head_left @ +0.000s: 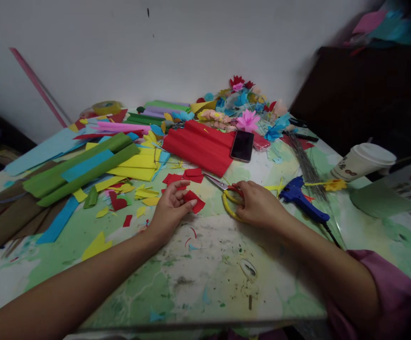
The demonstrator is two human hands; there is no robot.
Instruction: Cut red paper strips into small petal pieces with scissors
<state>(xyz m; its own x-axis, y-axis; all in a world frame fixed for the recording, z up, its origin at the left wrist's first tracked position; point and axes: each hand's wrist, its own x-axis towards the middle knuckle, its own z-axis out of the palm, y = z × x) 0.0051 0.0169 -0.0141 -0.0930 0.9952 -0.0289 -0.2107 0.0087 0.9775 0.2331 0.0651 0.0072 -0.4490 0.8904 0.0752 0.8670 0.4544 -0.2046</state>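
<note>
- Resting on the table (pixel 205 264), the left hand (pixel 170 210) pinches one red scrap (pixel 195 200) between thumb and fingertips, the scrap lying low over the tabletop.
- The right hand (pixel 258 203) lies closed over the yellow handles of one pair of scissors (pixel 223 189); the blades point away to the left, flat on the table and seemingly shut, though the view is too dim to be sure.
- Just beyond the scrap lie roughly three more red pieces (pixel 184 177), with one red heart (pixel 116 202) further left.
- One blue glue gun (pixel 303 198) lies just right of the right hand, beside one bundle of wire (pixel 306 165).
- One phone (pixel 242 145) rests on one folded red sheet (pixel 200 145).
- Two green rolls (pixel 85 167) lie at left, a blue strip between them, next to one yellow stack (pixel 138 165).
- One lidded cup (pixel 361 161) stands at far right.
- A heap of paper flowers (pixel 244 106) sits at the back; I cannot count them.
</note>
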